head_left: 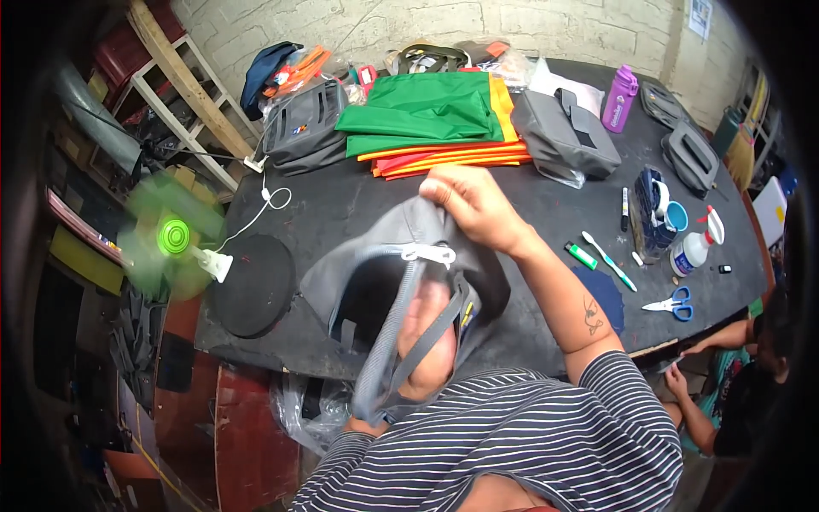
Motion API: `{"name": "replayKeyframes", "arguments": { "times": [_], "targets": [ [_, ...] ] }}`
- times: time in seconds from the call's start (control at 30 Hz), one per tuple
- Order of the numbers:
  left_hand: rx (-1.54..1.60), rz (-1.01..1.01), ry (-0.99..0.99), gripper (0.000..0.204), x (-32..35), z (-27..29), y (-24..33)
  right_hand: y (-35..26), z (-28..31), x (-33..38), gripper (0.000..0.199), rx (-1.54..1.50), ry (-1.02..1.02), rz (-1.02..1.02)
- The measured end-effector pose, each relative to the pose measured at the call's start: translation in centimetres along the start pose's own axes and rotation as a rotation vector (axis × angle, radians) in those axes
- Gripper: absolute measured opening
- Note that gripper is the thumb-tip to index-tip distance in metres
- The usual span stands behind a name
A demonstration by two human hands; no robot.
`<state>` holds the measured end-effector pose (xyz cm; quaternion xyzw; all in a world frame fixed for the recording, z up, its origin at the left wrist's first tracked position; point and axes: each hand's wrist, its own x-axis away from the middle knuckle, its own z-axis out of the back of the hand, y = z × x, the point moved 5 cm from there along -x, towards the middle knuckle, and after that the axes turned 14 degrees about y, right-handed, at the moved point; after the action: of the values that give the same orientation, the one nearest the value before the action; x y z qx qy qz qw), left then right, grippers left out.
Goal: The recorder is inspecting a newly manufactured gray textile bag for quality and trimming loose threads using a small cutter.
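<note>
A grey fabric bag shell (358, 273) with a grey zipper and white pull lies over the front of the black table (341, 200). My right hand (473, 205) pinches its top edge and holds it up. My left hand (426, 337) is inside the bag's opening, showing through the gap behind a dark strap (435, 337). Both arms wear striped sleeves.
Folded green, yellow and orange cloth (435, 115), grey bags (563, 132), a purple bottle (620, 96), markers, a toothbrush, a glue bottle (693, 249) and blue scissors (670, 304) lie on the table. A green fan (173, 236) spins at left. Another person sits at lower right.
</note>
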<state>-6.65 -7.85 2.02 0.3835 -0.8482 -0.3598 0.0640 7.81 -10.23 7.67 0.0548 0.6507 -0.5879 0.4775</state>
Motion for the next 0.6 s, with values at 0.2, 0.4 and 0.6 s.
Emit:
{"name": "replayKeyframes", "arguments": {
  "times": [0.2, 0.4, 0.6],
  "targets": [
    [-0.202, -0.391, 0.086, 0.05, 0.3, 1.4, 0.7, 1.0, 0.1, -1.3, 0.022, -0.034, -0.106, 0.041],
    [-0.2, -0.099, 0.031, 0.042, 0.6, 1.4, 0.4, 0.1, 0.2, -1.7, 0.025, 0.025, -0.251, 0.064],
    [0.17, 0.101, -0.332, 0.041, 0.6, -1.0, -0.3, 1.6, -3.5, 0.8, 0.038, -0.393, -0.45, -0.283]
  ]
}}
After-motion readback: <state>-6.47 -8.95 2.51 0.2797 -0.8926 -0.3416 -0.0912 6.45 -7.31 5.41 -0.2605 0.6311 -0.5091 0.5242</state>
